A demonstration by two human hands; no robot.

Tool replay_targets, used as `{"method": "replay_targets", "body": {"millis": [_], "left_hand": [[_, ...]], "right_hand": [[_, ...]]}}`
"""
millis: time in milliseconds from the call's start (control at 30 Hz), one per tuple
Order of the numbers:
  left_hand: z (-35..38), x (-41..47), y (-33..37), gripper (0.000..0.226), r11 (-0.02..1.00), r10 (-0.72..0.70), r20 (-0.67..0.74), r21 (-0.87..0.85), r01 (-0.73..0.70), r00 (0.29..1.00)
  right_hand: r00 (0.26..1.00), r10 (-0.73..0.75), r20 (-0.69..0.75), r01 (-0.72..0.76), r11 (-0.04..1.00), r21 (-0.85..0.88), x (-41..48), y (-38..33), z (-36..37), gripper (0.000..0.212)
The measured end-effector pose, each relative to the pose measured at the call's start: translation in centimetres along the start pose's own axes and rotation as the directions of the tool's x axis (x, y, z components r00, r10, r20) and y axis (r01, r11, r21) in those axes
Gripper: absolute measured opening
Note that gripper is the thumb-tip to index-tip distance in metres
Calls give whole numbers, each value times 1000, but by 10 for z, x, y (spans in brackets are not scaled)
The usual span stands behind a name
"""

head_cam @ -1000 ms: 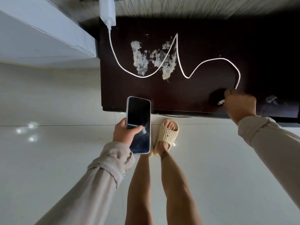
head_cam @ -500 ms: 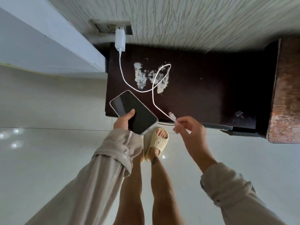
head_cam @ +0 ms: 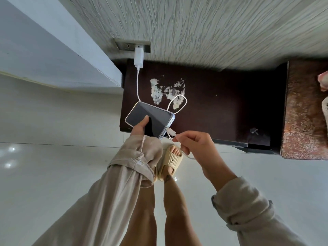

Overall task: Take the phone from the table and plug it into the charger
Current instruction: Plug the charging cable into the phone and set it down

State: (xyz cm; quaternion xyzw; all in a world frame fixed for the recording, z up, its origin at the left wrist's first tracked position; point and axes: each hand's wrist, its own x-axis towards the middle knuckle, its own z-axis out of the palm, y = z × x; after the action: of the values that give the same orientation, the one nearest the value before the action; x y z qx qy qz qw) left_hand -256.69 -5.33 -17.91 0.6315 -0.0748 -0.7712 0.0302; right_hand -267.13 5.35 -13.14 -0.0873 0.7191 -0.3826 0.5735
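My left hand (head_cam: 140, 127) grips a phone (head_cam: 156, 116) with a dark screen, held tilted over the front left corner of the dark table (head_cam: 221, 107). My right hand (head_cam: 197, 148) pinches the white cable just behind its plug (head_cam: 171, 131), whose tip sits at the phone's bottom edge. Whether it is fully seated I cannot tell. The white cable (head_cam: 177, 102) loops on the table and runs up to the white charger (head_cam: 138, 57) in the wall socket (head_cam: 132, 46).
A brown patterned surface (head_cam: 305, 112) adjoins the table on the right. A pale wall (head_cam: 44, 55) stands at the left. My feet in beige slippers (head_cam: 171, 160) stand on glossy white floor tiles just before the table's front edge.
My right hand has carried the cable plug left to the phone's bottom edge. My left hand turned the phone further so its lower end faces the plug. The cable loop shrank.
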Motion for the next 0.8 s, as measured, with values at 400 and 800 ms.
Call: {"method": "replay_targets", "body": {"millis": [400,800], "left_hand": [[0,0,-6,52,998,48,-26,-28,-49,998],[9,-3,9,51,958,217,-18,196,-210,976]], "right_hand": [[999,14,-37,-16,998,-68,-2,-2,0,30],[991,-56,-120,46,995,-86,-8,6,10,31]]}}
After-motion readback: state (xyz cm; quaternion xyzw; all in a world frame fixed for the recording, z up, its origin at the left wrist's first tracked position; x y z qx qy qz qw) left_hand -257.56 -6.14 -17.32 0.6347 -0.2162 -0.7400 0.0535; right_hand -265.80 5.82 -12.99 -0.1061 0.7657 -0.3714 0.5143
